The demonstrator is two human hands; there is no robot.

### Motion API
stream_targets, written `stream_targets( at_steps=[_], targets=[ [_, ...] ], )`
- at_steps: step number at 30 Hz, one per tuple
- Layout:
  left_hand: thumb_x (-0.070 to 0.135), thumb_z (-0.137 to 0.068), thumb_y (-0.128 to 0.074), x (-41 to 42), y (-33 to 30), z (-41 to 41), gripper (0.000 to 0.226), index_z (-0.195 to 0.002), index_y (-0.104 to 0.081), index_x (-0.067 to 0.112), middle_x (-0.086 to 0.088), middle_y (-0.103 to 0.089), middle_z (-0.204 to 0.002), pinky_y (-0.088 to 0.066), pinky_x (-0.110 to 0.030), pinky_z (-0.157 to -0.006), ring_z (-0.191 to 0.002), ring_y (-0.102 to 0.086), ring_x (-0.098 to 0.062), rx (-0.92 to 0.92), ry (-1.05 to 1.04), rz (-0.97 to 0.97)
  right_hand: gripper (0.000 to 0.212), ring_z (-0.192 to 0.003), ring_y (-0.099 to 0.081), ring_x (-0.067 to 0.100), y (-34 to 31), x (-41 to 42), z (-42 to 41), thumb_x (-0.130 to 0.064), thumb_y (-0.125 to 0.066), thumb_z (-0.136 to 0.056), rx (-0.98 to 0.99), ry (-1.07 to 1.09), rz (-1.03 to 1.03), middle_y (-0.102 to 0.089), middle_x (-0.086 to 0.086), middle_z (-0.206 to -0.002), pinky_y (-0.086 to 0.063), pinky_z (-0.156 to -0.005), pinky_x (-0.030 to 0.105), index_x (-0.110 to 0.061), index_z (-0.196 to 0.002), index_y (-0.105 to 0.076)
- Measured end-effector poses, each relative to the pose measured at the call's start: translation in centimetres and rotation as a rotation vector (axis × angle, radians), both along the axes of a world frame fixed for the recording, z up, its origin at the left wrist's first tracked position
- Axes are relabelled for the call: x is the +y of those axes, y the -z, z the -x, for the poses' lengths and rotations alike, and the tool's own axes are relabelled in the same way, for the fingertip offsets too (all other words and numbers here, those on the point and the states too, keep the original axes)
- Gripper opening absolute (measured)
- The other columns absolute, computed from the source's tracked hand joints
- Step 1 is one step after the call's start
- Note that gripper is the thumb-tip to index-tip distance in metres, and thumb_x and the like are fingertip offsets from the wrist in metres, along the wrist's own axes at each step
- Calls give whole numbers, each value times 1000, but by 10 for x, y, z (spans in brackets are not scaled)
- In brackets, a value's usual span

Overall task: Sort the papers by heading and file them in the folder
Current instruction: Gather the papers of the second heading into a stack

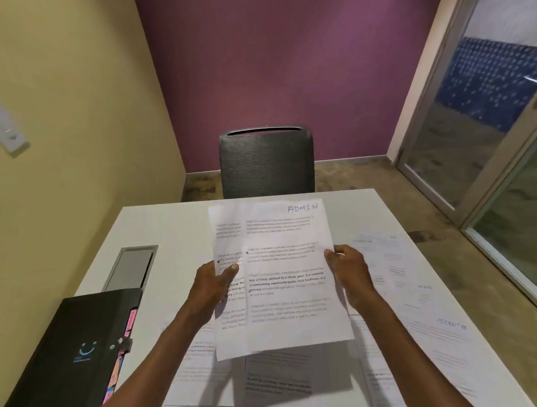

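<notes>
At the centre of the frame both hands hold two overlapping sheets above the white tabletop (173, 230): the left hand (214, 281) has its grip pinched on the rear sheet (226, 232), the right hand (350, 271) on the front sheet (286, 265), headed "ADMIN". More papers (410, 302) lie spread across the tabletop below and right. The black folder (79, 349) lies closed at lower left.

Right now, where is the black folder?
In the head view the black folder lies closed at the table's near left corner, left of the left hand, just nearer than the grey inset panel.
</notes>
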State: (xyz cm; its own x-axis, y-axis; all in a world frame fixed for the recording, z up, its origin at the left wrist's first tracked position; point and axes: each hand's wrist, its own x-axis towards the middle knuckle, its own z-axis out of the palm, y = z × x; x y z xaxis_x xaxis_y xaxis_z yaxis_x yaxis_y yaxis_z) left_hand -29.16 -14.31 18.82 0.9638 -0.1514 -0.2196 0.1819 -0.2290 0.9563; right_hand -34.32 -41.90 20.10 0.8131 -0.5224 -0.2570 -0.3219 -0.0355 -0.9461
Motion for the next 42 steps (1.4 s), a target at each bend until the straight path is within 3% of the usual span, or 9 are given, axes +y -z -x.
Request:
stream_targets(
  at_steps=[3,7,13,20,23,27,32,37,42],
  targets=[
    [25,-93,-66,-8,3,9,26,-71,-62,12,1,-61,-59,-36,-24,-47,-49,-44,-10,70,32,-7,13,-87,-69,19,12,14,7,-27,-63,-86,14,-18,-28,-73,0,-96,-57,-82,40,-20,-97,-66],
    [26,-74,-70,-12,11,18,34,-83,-64,-6,-32,-66,-82,-38,-40,-63,-67,-51,-26,197,80,55,25,-82,-64,9,21,34,16,-13,-64,-89,-9,-15,-164,-65,1,-100,-49,-52,14,-13,-112,-54],
    [74,-89,-35,-32,23,29,71,-97,-69,12,-2,-65,-81,-44,-28,-67,-75,-60,-21,242,-159,111,21,-97,-66,21,43,46,25,-9,-57,-94,-18,-49,-9,-70,3,-106,-51,-72,21,-6,-113,-65],
    [25,-101,-54,-48,32,40,21,-116,-64,16,6,-70,-105,-48,-13,-67,-94,-66,-6,-262,-144,-137,27,-100,-60,15,54,42,32,-23,-50,-100,-152,-78,93,-62,0,-112,-51,-82,22,-15,-126,-52],
    [25,-101,-54,-56,42,55,25,-122,-58,13,5,-67,-108,-48,-8,-65,-95,-63,-3,-261,-194,-88,29,-100,-59,10,64,42,42,-19,-50,-100,-200,-103,63,-62,-1,-113,-47,-78,10,-14,-129,-50],
    [22,-98,-59,-50,80,85,38,-134,-52,14,0,-66,-117,-47,-12,-76,-103,-62,-13,-141,-200,-155,31,-107,-59,15,100,48,63,-9,-54,-97,-113,-151,-24,-63,5,-117,-46,-95,23,-12,-128,-51],
    [19,-102,-51,-48,111,102,20,-117,-57,9,-1,-66,-89,-41,-16,-63,-83,-61,-20,70,-270,-211,14,-62,-49,6,152,53,81,-16,-51,-97,-76,-255,169,-56,4,-74,-37,-60,21,-1,-96,-52],
    [21,-101,-51,-41,112,84,26,-122,-54,4,-9,-65,-97,-41,-21,-62,-84,-59,-23,-37,-183,-285,16,-101,-53,44,160,58,56,1,-50,-95,66,-209,58,-60,29,-105,-47,-91,50,7,-110,-49],
    [21,-102,-50,-39,106,57,21,-88,-58,7,0,-61,-75,-38,-25,-54,-71,-55,-19,-105,-174,-289,26,-98,-62,28,149,53,34,-12,-52,-98,80,-238,152,-66,11,-109,-49,-79,31,-3,-122,-55]
  ],
)
